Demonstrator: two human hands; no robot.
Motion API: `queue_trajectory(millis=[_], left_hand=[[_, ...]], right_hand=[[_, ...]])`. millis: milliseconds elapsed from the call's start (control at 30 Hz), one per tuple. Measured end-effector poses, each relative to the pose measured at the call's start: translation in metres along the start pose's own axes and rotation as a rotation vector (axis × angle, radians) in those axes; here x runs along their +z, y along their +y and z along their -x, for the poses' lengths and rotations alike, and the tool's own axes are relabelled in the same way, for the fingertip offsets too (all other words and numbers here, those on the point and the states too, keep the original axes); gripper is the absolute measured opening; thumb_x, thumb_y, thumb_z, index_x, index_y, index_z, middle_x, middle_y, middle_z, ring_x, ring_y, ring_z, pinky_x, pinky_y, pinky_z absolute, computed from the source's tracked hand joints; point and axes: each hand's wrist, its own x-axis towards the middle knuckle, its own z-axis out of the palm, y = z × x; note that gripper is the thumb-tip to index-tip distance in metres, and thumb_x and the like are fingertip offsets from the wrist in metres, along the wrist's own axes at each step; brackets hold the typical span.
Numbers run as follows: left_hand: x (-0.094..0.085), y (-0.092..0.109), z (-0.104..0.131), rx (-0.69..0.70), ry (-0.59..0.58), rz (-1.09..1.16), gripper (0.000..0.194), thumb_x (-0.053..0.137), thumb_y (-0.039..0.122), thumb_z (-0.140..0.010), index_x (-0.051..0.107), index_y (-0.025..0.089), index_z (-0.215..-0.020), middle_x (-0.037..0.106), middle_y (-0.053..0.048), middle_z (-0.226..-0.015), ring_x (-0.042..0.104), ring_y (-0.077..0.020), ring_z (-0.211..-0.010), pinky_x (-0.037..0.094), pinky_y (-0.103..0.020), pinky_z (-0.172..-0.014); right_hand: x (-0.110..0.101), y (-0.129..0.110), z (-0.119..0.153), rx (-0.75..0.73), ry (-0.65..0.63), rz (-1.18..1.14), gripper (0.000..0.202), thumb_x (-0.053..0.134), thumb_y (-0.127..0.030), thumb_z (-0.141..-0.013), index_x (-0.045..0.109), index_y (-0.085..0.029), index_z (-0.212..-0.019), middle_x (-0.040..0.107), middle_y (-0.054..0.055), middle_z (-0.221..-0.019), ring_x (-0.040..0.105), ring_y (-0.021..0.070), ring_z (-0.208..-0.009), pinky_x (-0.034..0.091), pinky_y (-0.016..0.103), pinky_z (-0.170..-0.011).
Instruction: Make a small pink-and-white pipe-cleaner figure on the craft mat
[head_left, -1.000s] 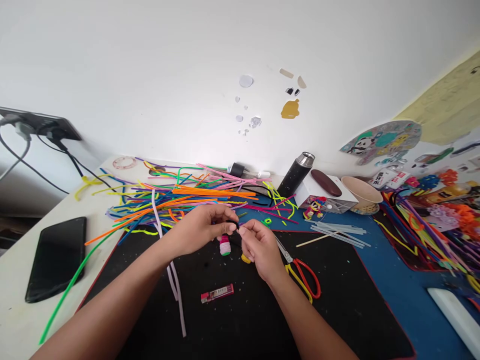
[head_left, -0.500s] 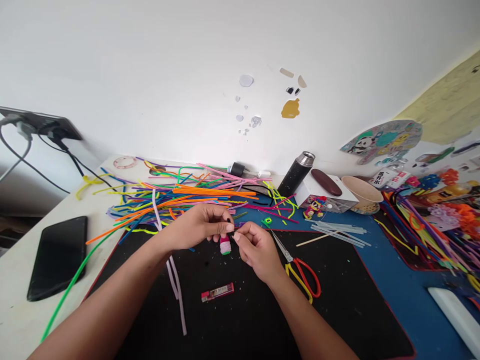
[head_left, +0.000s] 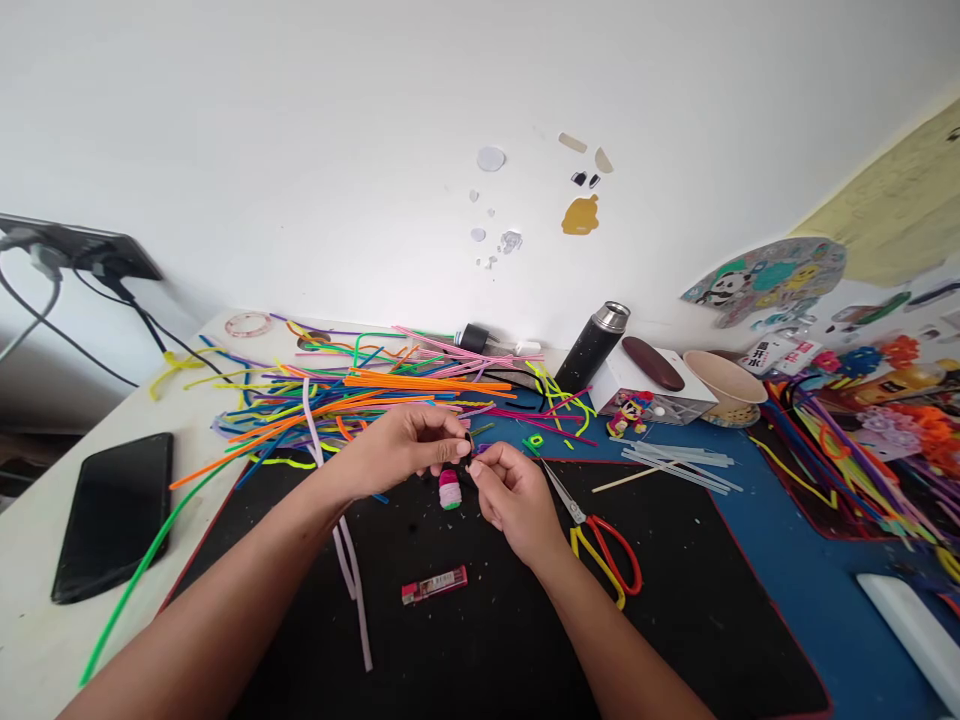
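Note:
My left hand (head_left: 420,445) is closed, pinching a small black fuzzy piece (head_left: 468,446), which looks like a bit of pipe cleaner. Thumb and finger of my right hand (head_left: 516,492) are pressed together at the lower end of this same piece. Just below the fingertips is a small pipe-cleaner roll (head_left: 450,490) in magenta, pale pink and green; whether it touches the left fingers I cannot tell. Nearer to me a red lighter (head_left: 435,585) lies on the black mat (head_left: 465,660). Scissors (head_left: 600,550) with red and yellow handles rest right of my right hand.
Many coloured pipe cleaners (head_left: 405,382) are spread behind my hands. A black thermos (head_left: 592,348), a white box (head_left: 652,385) and a small figure (head_left: 628,413) stand at the back right. Glue sticks (head_left: 679,458) lie before them. A phone (head_left: 114,515) is at the left.
The black piece now shows upright between my fingertips, and more of the magenta top of the roll is visible. My hands have barely shifted.

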Motion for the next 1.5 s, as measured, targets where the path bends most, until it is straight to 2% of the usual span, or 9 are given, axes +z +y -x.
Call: queue_trajectory(millis=[167,333,467,700,967,1167,1300,1500], left_hand=[[0.003,0.001,0.000,0.012,0.068,0.014,0.036,0.073,0.051,-0.087,0.064,0.017,-0.080,0.059,0.002,-0.068,0.051,-0.0105,-0.058,0.039,-0.020,-0.052],[0.002,-0.005,0.000,0.020,0.133,0.103,0.035,0.071,0.051,-0.090,0.063,0.018,-0.085,0.061,0.002,-0.071,0.052,-0.0102,-0.057,0.040,-0.022,-0.053],[0.002,-0.006,-0.001,0.008,0.141,0.076,0.034,0.070,0.051,-0.091,0.062,0.018,-0.086,0.060,0.003,-0.069,0.051,-0.0104,-0.057,0.039,-0.022,-0.052],[0.010,0.002,0.000,0.026,0.157,0.065,0.035,0.070,0.051,-0.089,0.060,0.018,-0.084,0.053,0.006,-0.061,0.048,-0.0096,-0.053,0.038,-0.019,-0.048],[0.016,0.003,-0.001,0.076,0.130,0.052,0.032,0.069,0.049,-0.090,0.062,0.018,-0.083,0.055,0.005,-0.062,0.050,-0.0101,-0.056,0.039,-0.019,-0.049],[0.013,-0.007,-0.004,0.069,0.065,0.022,0.034,0.072,0.049,-0.090,0.064,0.017,-0.083,0.057,0.003,-0.066,0.051,-0.0103,-0.057,0.040,-0.020,-0.050],[0.013,-0.011,-0.005,0.092,0.069,-0.011,0.033,0.073,0.047,-0.089,0.063,0.017,-0.079,0.057,0.003,-0.065,0.052,-0.0104,-0.058,0.041,-0.021,-0.053],[0.013,-0.007,-0.003,0.090,0.084,-0.009,0.032,0.071,0.046,-0.090,0.063,0.017,-0.079,0.062,0.001,-0.069,0.052,-0.0105,-0.058,0.040,-0.021,-0.053]], right_hand=[[-0.001,-0.001,0.001,-0.009,-0.001,-0.036,0.037,0.076,-0.054,-0.087,0.059,-0.021,-0.082,0.039,-0.014,-0.043,0.029,0.0059,-0.035,0.023,0.020,-0.037],[-0.006,0.000,0.001,-0.036,0.054,-0.063,0.035,0.075,-0.053,-0.091,0.069,-0.019,-0.092,0.042,-0.012,-0.047,0.032,0.0060,-0.038,0.025,0.019,-0.039],[-0.006,0.001,0.001,-0.034,0.086,-0.111,0.034,0.077,-0.052,-0.088,0.068,-0.019,-0.090,0.042,-0.012,-0.048,0.032,0.0057,-0.038,0.025,0.019,-0.038],[0.001,0.002,0.001,-0.029,0.066,-0.141,0.034,0.080,-0.050,-0.085,0.067,-0.019,-0.091,0.043,-0.012,-0.048,0.031,0.0055,-0.037,0.025,0.019,-0.037],[0.002,0.004,0.000,-0.040,0.067,-0.162,0.034,0.081,-0.049,-0.085,0.064,-0.020,-0.090,0.044,-0.013,-0.048,0.031,0.0051,-0.037,0.024,0.018,-0.037],[0.001,0.003,0.000,-0.037,0.066,-0.145,0.035,0.080,-0.050,-0.086,0.063,-0.020,-0.087,0.040,-0.014,-0.047,0.029,0.0042,-0.036,0.022,0.019,-0.038],[0.001,0.003,0.000,-0.035,0.063,-0.136,0.036,0.080,-0.051,-0.085,0.061,-0.020,-0.086,0.040,-0.014,-0.047,0.028,0.0040,-0.036,0.022,0.019,-0.037],[-0.001,0.002,0.002,-0.034,0.063,-0.123,0.036,0.078,-0.051,-0.087,0.063,-0.019,-0.090,0.042,-0.013,-0.049,0.031,0.0047,-0.037,0.024,0.019,-0.038]])
